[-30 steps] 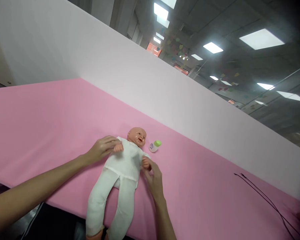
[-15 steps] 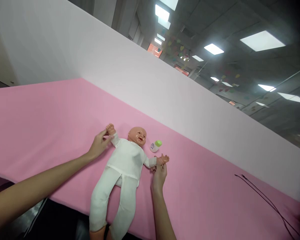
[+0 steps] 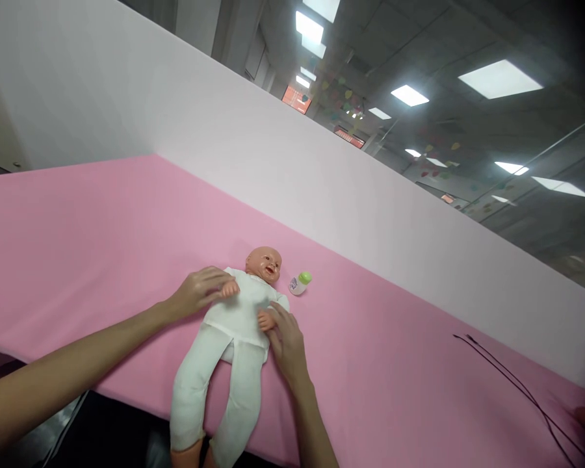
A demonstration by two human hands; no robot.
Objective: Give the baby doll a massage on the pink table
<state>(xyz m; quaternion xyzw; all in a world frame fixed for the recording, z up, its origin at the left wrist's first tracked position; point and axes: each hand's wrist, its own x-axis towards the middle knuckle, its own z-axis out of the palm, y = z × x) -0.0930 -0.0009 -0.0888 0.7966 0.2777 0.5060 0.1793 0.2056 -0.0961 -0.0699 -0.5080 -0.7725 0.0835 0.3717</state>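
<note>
Head view: the left hand [image 3: 198, 294] and right hand [image 3: 288, 341] are holding a doll [image 3: 238, 318] by its arms.
The doll is lying face-up on the pink tabletop [image 3: 380, 377], a green-capped bottle [image 3: 299, 284] lying beside its head; each grip is curling, nearly closed, around one small forearm, bringing both doll hands over the white shirt.

A pink counter [image 3: 380, 364] is standing against a white wall [image 3: 273, 156]. Bright lights [image 3: 501, 79] are shining on a gray ceiling [image 3: 439, 39]. Small colored shapes [image 3: 348, 95] are showing far behind, all blurry.
</note>
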